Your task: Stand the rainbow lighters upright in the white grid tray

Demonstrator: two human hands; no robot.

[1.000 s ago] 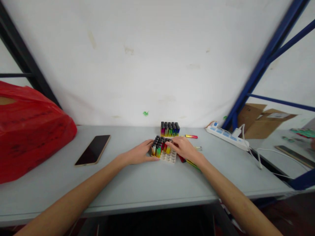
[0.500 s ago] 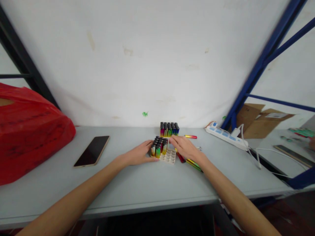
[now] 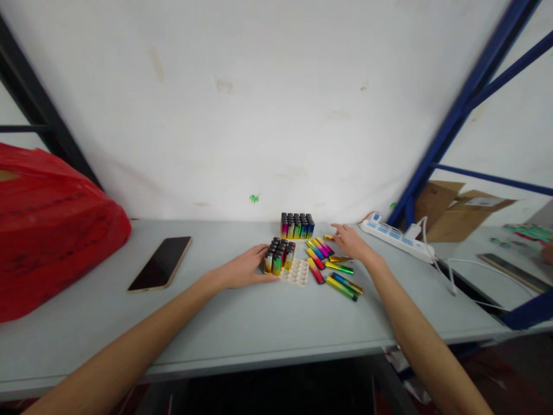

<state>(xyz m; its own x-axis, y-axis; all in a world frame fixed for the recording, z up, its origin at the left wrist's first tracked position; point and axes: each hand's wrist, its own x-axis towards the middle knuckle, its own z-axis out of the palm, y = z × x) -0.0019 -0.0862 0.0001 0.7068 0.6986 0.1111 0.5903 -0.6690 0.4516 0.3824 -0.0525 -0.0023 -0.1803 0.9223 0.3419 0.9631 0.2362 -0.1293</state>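
My left hand [image 3: 245, 268] curves around the left side of a white holed tray [image 3: 298, 273], fingers behind and thumb along the front. Black-topped metallic lighters [image 3: 273, 262] stand upright in the tray's left part; the holes at its right are bare. My right hand [image 3: 351, 242] is over a lighter [image 3: 329, 237] at the back right, its fingers stretched out and partly apart. Only that lighter's gold end shows; the hand covers the rest. Loose lighters [image 3: 341, 287] in shiny rainbow colours lie between the tray and my right forearm.
Behind, near the wall, a second block of upright lighters [image 3: 297, 226] stands. A phone [image 3: 161, 264] lies to the left, beside a red plastic bag [image 3: 56, 236]. At the right are a white power strip [image 3: 397, 242] with cables, a blue frame post [image 3: 453, 115] and a cardboard box [image 3: 449, 216].
My right hand has moved right and back from beside the tray to the far lighter, uncovering the loose lighters. The left hand has stayed on the tray.
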